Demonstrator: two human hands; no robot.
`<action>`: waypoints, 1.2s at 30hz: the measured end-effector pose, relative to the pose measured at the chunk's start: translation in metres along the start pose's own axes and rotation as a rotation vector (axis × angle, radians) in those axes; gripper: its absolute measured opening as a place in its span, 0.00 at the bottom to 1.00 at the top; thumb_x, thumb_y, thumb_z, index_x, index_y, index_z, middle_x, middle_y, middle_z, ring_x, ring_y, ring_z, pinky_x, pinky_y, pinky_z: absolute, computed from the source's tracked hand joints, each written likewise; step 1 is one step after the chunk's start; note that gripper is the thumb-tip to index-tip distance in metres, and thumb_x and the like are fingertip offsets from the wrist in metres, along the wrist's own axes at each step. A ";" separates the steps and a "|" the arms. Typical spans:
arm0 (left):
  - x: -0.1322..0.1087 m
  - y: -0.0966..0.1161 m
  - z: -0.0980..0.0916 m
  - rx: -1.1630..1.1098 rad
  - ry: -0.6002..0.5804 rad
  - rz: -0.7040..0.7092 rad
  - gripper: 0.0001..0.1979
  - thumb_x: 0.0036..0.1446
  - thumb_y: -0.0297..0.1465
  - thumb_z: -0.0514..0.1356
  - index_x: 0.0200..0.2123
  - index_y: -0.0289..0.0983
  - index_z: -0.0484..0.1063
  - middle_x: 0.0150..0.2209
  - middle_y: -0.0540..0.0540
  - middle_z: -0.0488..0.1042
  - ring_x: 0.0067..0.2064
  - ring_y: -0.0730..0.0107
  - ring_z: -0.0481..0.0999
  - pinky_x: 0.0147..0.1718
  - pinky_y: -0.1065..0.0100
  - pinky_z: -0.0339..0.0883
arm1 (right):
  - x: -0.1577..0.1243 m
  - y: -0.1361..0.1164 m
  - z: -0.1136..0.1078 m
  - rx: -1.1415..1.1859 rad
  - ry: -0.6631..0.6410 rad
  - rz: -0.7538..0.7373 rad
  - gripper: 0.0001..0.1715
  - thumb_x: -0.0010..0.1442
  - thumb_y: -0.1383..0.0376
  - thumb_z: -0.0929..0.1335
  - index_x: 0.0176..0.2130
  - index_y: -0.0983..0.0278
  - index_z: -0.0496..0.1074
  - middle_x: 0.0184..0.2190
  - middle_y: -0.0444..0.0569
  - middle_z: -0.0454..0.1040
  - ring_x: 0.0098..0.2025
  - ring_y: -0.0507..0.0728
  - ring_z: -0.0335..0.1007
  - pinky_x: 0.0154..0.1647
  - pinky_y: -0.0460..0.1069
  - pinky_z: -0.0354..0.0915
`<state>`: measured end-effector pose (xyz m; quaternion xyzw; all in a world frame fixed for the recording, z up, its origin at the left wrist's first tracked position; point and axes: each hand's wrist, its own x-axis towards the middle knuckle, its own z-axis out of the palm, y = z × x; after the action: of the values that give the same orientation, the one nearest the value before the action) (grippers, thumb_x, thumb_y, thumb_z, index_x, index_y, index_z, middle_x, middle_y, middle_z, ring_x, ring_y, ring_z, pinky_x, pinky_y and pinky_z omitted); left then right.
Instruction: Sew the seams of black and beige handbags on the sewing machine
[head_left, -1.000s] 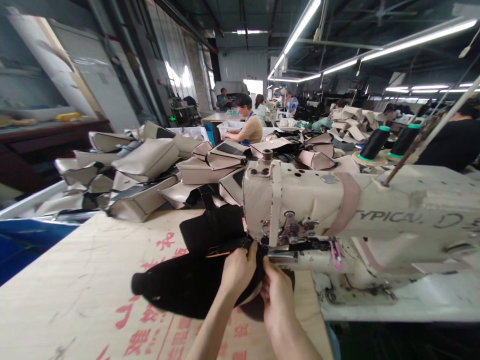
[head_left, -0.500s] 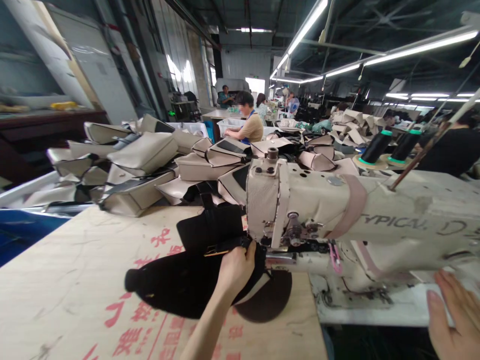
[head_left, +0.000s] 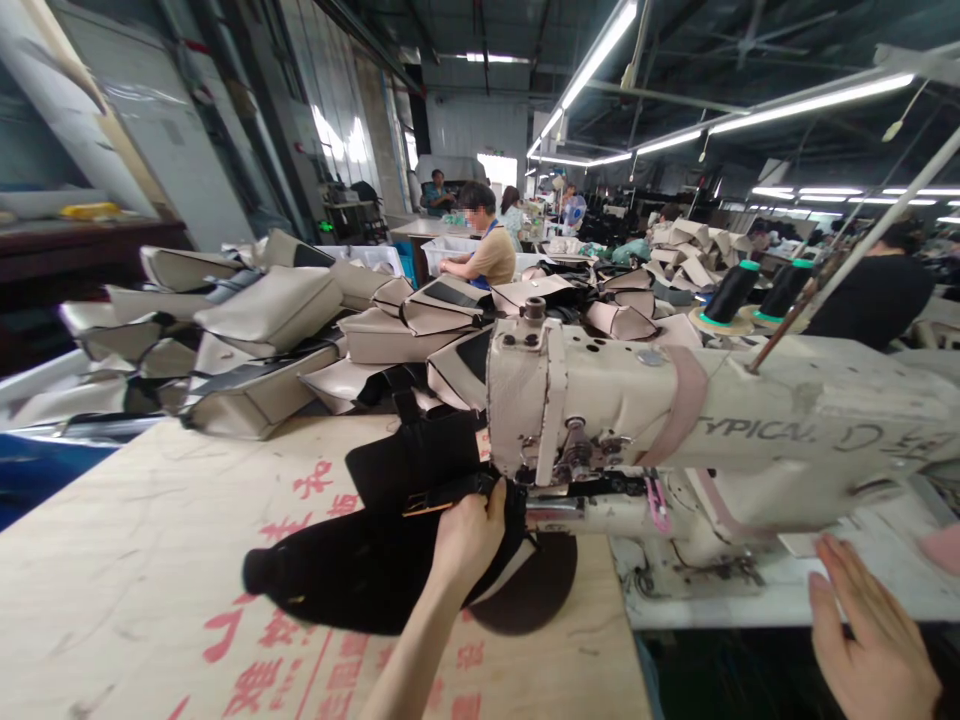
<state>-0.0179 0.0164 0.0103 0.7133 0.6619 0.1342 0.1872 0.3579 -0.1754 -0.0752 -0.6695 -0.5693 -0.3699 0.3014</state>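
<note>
My left hand (head_left: 466, 540) grips the edge of a black bag (head_left: 352, 570) beside the needle end of a sewing machine (head_left: 600, 400). A buckled black strap (head_left: 442, 494) runs by its fingers, and a black flap (head_left: 416, 455) stands up behind. Part of the bag lies under the machine head, where the needle is hidden. A dark rounded panel (head_left: 532, 590) hangs below the machine's arm. My right hand (head_left: 870, 630) is open, fingers stretched out and thumb apart, near the front edge of the machine's white bed. Its fingertips are close to a small pale flat piece (head_left: 799, 544).
A wooden board (head_left: 150, 560) with red print forms the work surface. Behind it rises a heap of beige bags (head_left: 270, 310). Two black thread cones (head_left: 731, 292) stand behind the machine. A co-worker (head_left: 491, 245) sits beyond the heap; another person in black (head_left: 874, 290) is at right.
The view has turned slightly right, so the scene sits further left. My right hand shows more fully, a little further left. My left hand keeps its hold on the bag.
</note>
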 end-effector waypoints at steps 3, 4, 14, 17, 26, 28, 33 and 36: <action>0.000 -0.002 0.001 0.001 0.002 0.000 0.23 0.62 0.40 0.43 0.33 0.34 0.74 0.35 0.37 0.78 0.39 0.60 0.76 0.34 0.69 0.60 | -0.009 -0.005 0.006 -0.006 -0.002 0.003 0.30 0.58 0.66 0.64 0.59 0.65 0.58 0.52 0.53 0.66 0.50 0.62 0.67 0.50 0.55 0.62; 0.000 -0.002 0.002 0.003 0.005 0.001 0.24 0.62 0.40 0.43 0.33 0.34 0.74 0.35 0.37 0.78 0.39 0.59 0.76 0.34 0.69 0.60 | -0.009 -0.004 0.006 -0.008 -0.004 -0.003 0.30 0.58 0.66 0.65 0.59 0.66 0.58 0.52 0.53 0.66 0.50 0.62 0.67 0.50 0.55 0.62; -0.001 0.001 0.004 0.027 0.018 0.000 0.23 0.62 0.39 0.43 0.35 0.33 0.74 0.36 0.36 0.77 0.40 0.59 0.76 0.35 0.69 0.60 | 0.073 -0.088 -0.029 0.236 0.056 0.151 0.12 0.61 0.61 0.63 0.38 0.66 0.71 0.35 0.52 0.74 0.39 0.58 0.70 0.43 0.51 0.63; 0.000 0.001 0.003 0.048 0.017 0.019 0.23 0.63 0.39 0.42 0.36 0.34 0.74 0.36 0.37 0.77 0.40 0.59 0.76 0.33 0.69 0.59 | 0.084 -0.192 -0.012 0.585 -0.351 0.145 0.14 0.64 0.60 0.59 0.43 0.64 0.68 0.34 0.49 0.73 0.32 0.52 0.70 0.32 0.45 0.64; -0.001 -0.004 0.002 0.106 0.009 0.158 0.18 0.62 0.33 0.44 0.42 0.39 0.73 0.37 0.42 0.77 0.39 0.62 0.75 0.31 0.70 0.59 | 0.110 -0.308 0.041 0.627 -0.676 0.404 0.17 0.63 0.63 0.56 0.34 0.70 0.67 0.27 0.59 0.71 0.28 0.61 0.69 0.25 0.48 0.56; -0.001 -0.004 0.002 0.116 0.013 0.172 0.18 0.62 0.33 0.43 0.43 0.39 0.72 0.35 0.42 0.77 0.39 0.62 0.75 0.32 0.70 0.59 | 0.107 -0.306 0.043 0.675 -0.663 0.456 0.17 0.63 0.62 0.57 0.31 0.69 0.68 0.25 0.57 0.71 0.26 0.60 0.69 0.25 0.48 0.54; -0.001 0.000 0.002 0.155 0.018 0.194 0.18 0.62 0.32 0.44 0.44 0.38 0.72 0.33 0.42 0.77 0.38 0.60 0.76 0.33 0.68 0.59 | 0.095 -0.313 0.055 0.878 -0.578 0.713 0.23 0.63 0.56 0.56 0.28 0.65 0.70 0.24 0.53 0.72 0.27 0.57 0.67 0.27 0.47 0.56; 0.002 0.002 0.002 0.179 0.026 0.178 0.19 0.62 0.32 0.43 0.41 0.37 0.73 0.32 0.41 0.77 0.39 0.57 0.76 0.33 0.67 0.59 | 0.090 -0.328 0.067 1.005 -0.506 0.926 0.28 0.63 0.53 0.53 0.30 0.66 0.71 0.23 0.50 0.72 0.26 0.55 0.66 0.26 0.46 0.57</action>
<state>-0.0153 0.0182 0.0092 0.7814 0.6076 0.1001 0.1015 0.0522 -0.0160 -0.0416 -0.6875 -0.3812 0.2678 0.5571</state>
